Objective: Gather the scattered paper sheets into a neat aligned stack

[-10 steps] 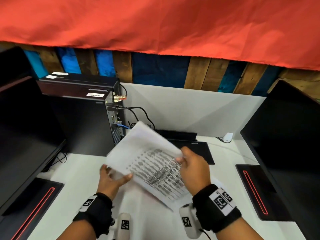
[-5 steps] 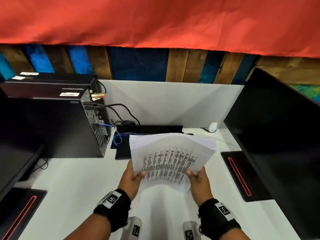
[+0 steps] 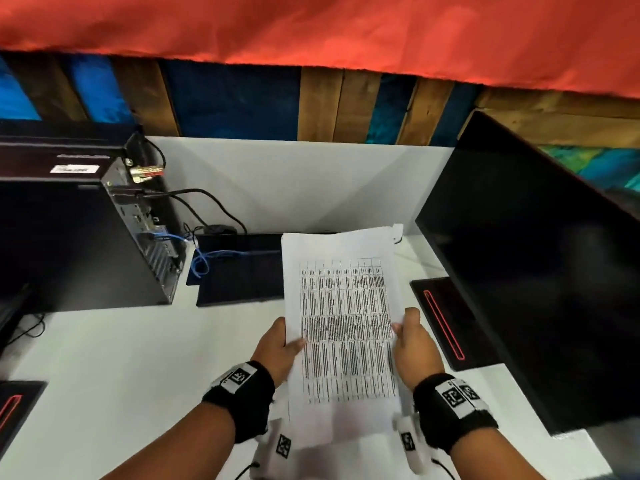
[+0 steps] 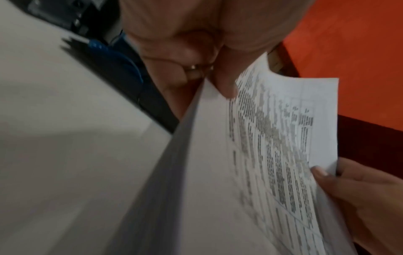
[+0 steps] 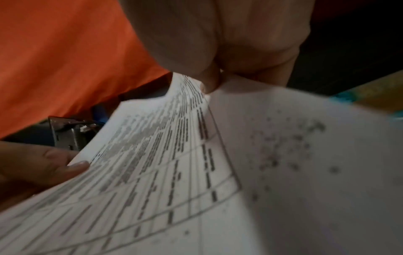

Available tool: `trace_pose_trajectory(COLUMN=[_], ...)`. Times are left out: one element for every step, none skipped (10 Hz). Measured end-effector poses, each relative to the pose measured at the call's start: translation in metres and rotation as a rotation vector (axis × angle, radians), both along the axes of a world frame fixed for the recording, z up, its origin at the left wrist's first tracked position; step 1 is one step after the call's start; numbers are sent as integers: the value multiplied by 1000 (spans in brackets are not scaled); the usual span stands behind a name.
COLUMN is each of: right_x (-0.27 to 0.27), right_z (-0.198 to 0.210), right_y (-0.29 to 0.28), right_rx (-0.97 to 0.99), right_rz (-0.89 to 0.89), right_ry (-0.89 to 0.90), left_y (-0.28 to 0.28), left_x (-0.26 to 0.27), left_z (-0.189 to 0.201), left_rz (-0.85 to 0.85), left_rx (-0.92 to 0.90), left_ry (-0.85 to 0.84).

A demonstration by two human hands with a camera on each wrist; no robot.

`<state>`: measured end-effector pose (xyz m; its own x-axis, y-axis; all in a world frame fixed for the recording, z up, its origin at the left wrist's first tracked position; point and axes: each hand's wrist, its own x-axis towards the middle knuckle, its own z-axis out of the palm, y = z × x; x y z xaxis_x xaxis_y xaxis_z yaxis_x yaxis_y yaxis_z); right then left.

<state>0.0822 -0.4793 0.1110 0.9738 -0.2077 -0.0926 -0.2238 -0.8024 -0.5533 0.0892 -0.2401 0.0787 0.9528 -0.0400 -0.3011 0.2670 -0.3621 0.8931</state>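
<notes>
A stack of white paper sheets (image 3: 343,327) with a printed table on top is held upright lengthwise above the white desk (image 3: 131,368). My left hand (image 3: 282,344) grips its left long edge, thumb on the printed face. My right hand (image 3: 412,341) pinches the right long edge. In the left wrist view the paper stack (image 4: 250,155) shows its edge, with my left hand's thumb (image 4: 224,84) on top and the fingers behind. In the right wrist view the sheets (image 5: 174,163) bend under my right thumb (image 5: 209,81). The sheets' edges look roughly aligned.
A black computer tower (image 3: 79,233) with cables stands at the left. A flat black device (image 3: 239,271) lies behind the papers. A large dark monitor (image 3: 540,271) stands at the right, its base (image 3: 446,323) on the desk. An orange cloth (image 3: 311,29) hangs above.
The sheets have turned from a wide, fanned spread to a narrow lengthwise stack. Both hands shifted to opposite long edges, and the stack moved slightly right.
</notes>
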Motion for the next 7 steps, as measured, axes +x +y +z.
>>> trace_pose_trajectory(right_x=[-4, -6, -3, 2, 2, 3, 13], right_z=[-15, -31, -51, -63, -61, -63, -60], right_y=[-19, -34, -46, -55, -60, -65, -68], right_rx=[-38, -84, -67, -51, -26, -71, -29], right_rz=[-31, -41, -103, -155, -200, -197, -207], right_ry=[177, 290, 385, 424, 428, 405, 335], left_y=[-22, -41, -55, -62, -59, -54, -33], left_x=[-4, -6, -10, -11, -10, -14, -16], left_z=[-18, -44, -65, -77, -89, -73, -53], left_rz=[-88, -154, -173, -205, -215, -162, -18], left_rx=[66, 179, 135, 145, 116, 76, -63], left_ry=[102, 221, 341, 377, 390, 415, 415])
